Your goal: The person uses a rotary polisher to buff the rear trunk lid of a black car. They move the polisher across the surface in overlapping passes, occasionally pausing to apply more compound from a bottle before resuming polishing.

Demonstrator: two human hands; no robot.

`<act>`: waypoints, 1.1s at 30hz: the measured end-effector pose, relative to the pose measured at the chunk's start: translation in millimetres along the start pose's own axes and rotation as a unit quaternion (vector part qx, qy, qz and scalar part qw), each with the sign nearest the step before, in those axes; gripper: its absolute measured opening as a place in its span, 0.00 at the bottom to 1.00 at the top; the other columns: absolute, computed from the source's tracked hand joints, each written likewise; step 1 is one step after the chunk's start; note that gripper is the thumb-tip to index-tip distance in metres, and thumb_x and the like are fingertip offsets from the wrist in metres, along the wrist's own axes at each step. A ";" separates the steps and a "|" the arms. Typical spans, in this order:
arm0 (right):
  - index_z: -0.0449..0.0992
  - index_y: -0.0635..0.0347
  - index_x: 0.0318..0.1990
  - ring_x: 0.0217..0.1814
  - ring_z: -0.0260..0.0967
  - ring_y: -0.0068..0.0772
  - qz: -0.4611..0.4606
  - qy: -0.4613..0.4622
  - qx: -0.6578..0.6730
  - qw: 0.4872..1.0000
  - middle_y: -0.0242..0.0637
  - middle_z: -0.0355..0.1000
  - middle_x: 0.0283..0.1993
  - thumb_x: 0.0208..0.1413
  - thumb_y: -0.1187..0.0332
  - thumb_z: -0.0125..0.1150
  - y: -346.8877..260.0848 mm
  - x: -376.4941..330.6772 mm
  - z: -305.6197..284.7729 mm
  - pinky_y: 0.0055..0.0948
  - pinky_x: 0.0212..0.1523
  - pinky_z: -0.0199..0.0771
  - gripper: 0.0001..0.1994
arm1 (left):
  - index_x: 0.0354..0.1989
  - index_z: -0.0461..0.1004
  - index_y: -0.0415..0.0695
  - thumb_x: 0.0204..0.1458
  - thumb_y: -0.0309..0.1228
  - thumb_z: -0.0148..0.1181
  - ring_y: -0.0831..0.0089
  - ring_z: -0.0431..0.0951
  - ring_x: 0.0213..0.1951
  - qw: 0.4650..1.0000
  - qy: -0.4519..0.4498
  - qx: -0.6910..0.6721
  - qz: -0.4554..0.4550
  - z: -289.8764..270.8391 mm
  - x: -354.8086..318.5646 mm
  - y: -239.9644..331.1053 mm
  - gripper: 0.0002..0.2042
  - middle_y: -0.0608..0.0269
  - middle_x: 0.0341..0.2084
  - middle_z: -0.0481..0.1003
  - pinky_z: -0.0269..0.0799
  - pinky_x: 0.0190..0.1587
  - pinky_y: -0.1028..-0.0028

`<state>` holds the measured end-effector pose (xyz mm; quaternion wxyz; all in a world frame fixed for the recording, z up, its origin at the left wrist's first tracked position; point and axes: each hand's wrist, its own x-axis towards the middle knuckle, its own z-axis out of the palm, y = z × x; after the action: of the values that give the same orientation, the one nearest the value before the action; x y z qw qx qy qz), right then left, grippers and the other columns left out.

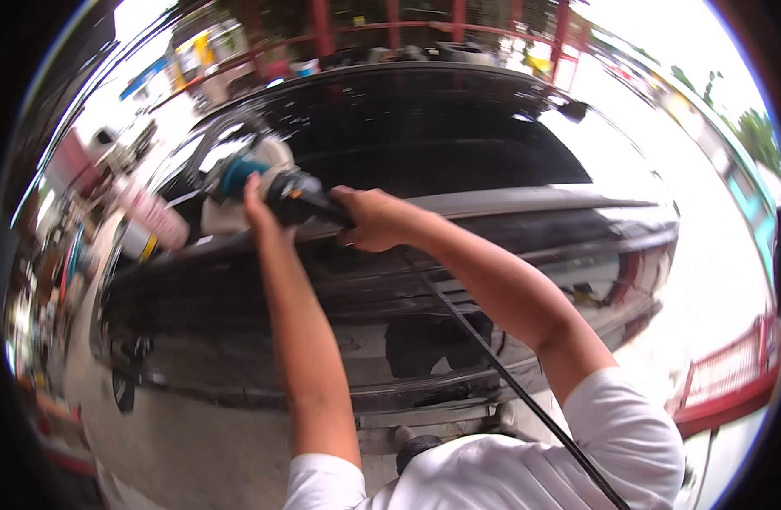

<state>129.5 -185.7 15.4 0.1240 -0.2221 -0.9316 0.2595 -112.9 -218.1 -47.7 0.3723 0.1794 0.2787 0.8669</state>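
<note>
A power polisher (292, 194) with a teal head section, a dark body and a pale pad is held over the black car (390, 166). My left hand (258, 204) is closed on its head end, fingers partly hidden and slightly blurred. Farther right, my right hand (372, 221) wraps round the rear of its dark handle. A black power cord (492, 361) runs from near the right hand down past my right arm. The pad lies close to the car's surface at the left; whether it touches, I cannot tell.
A pink bottle (152, 212) and a white bottle with a yellow band (137, 240) stand at the left of the car. Blurred clutter (42, 297) fills the left edge. Red posts (322, 30) rise behind the car, and a red metal frame (730, 378) is at right.
</note>
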 end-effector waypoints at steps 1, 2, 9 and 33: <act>0.66 0.59 0.66 0.56 0.78 0.66 0.014 0.001 -0.016 1.000 0.62 0.80 0.49 0.52 0.65 0.71 -2.1 -8.3 -2.0 0.54 0.55 0.79 0.33 | 0.55 0.78 0.39 0.64 0.52 0.55 0.55 0.85 0.48 0.999 0.000 0.022 0.035 -6.4 -2.1 -2.7 0.26 0.53 0.46 0.83 0.83 0.55 0.54; 0.67 0.58 0.66 0.55 0.78 0.67 0.017 0.000 -0.024 1.000 0.62 0.80 0.48 0.50 0.69 0.67 8.2 -20.0 -8.4 0.55 0.54 0.80 0.32 | 0.56 0.77 0.37 0.65 0.52 0.54 0.54 0.85 0.49 1.000 -0.014 0.015 0.021 4.4 -16.1 -11.6 0.27 0.50 0.47 0.83 0.82 0.56 0.54; 0.65 0.53 0.74 0.53 0.81 0.58 0.148 0.046 -0.060 0.986 0.56 0.82 0.48 0.48 0.72 0.66 135.3 -189.6 -127.3 0.49 0.52 0.83 0.40 | 0.56 0.76 0.38 0.67 0.50 0.52 0.58 0.84 0.50 0.999 -0.041 -0.019 -0.008 180.1 -93.9 -206.1 0.25 0.52 0.48 0.81 0.81 0.57 0.58; 0.70 0.58 0.67 0.40 0.85 0.49 0.411 0.350 -0.166 0.825 0.55 0.82 0.41 0.52 0.74 0.65 529.1 -634.3 -359.1 0.42 0.41 0.83 0.31 | 0.58 0.72 0.37 0.55 0.33 0.74 0.69 0.81 0.45 0.919 -0.217 -0.105 -0.311 655.9 -299.7 -801.2 0.26 0.61 0.45 0.79 0.77 0.50 0.67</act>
<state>991.0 70.5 -43.4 0.2849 -0.6776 -0.6772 0.0325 861.6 242.5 -61.1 0.6916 0.2272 0.1401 0.6712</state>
